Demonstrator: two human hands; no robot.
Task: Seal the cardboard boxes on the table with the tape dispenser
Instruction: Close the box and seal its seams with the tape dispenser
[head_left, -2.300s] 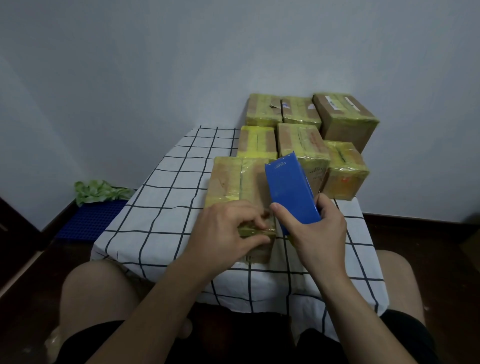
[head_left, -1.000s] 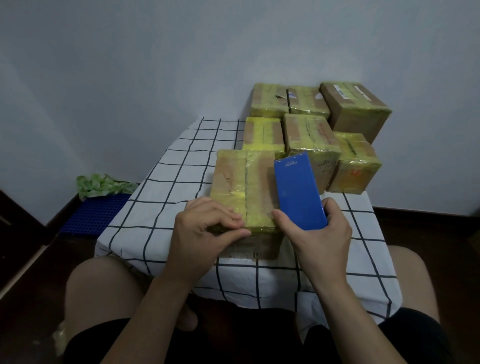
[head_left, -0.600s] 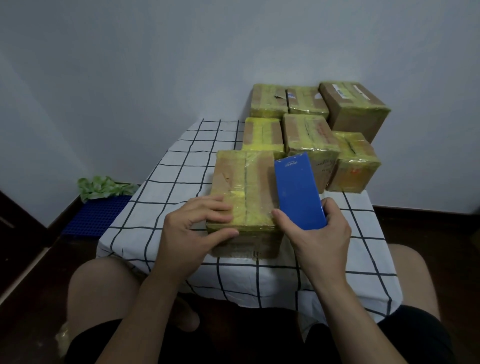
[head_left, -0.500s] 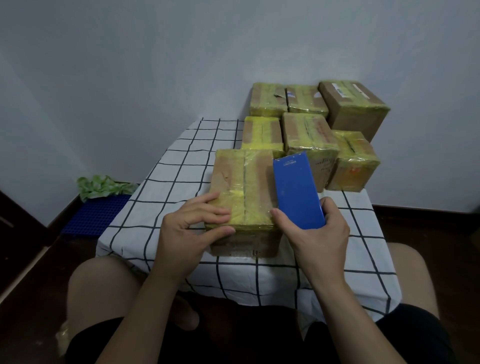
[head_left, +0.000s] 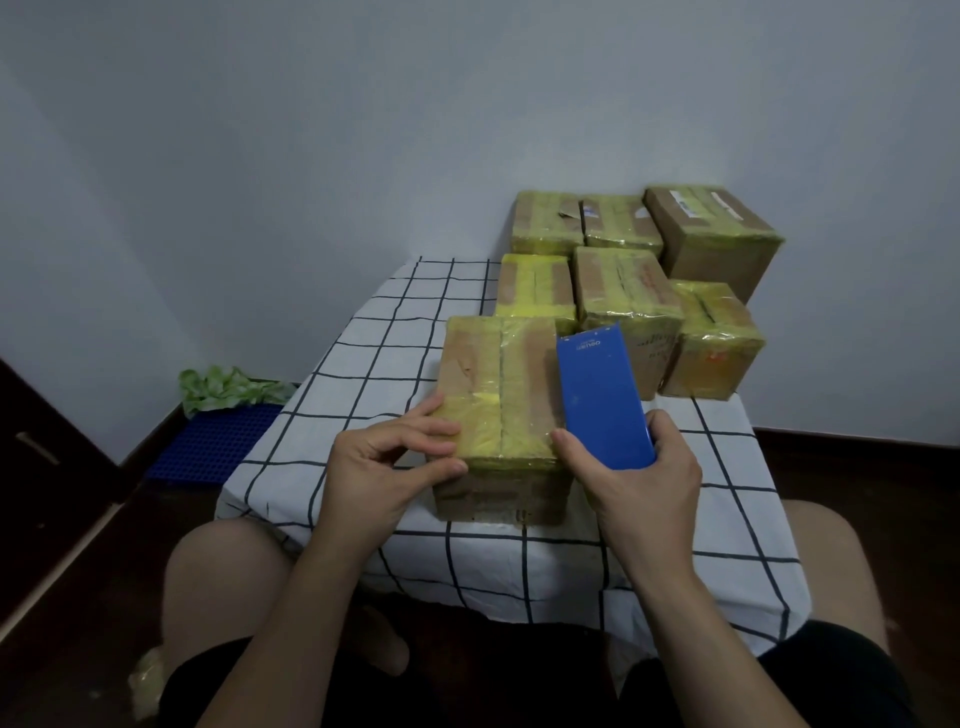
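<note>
A cardboard box (head_left: 493, 379) wrapped in yellowish tape sits at the near middle of the table (head_left: 332, 395). My left hand (head_left: 379, 467) holds its near left corner, with fingers on the top and thumb on the front face. My right hand (head_left: 644, 483) grips the blue tape dispenser (head_left: 602, 395), which stands tilted against the box's right side. Whether tape runs from the dispenser to the box is hidden.
Several taped cardboard boxes (head_left: 623, 291) are stacked at the far right of the table against the wall. A checked cloth covers the table. A blue mat (head_left: 208, 447) and green cloth (head_left: 228, 387) lie on the floor at left. My knees are under the table's near edge.
My left hand has slid from the box's near middle edge leftward to its near left corner. The right hand and dispenser have stayed beside the box.
</note>
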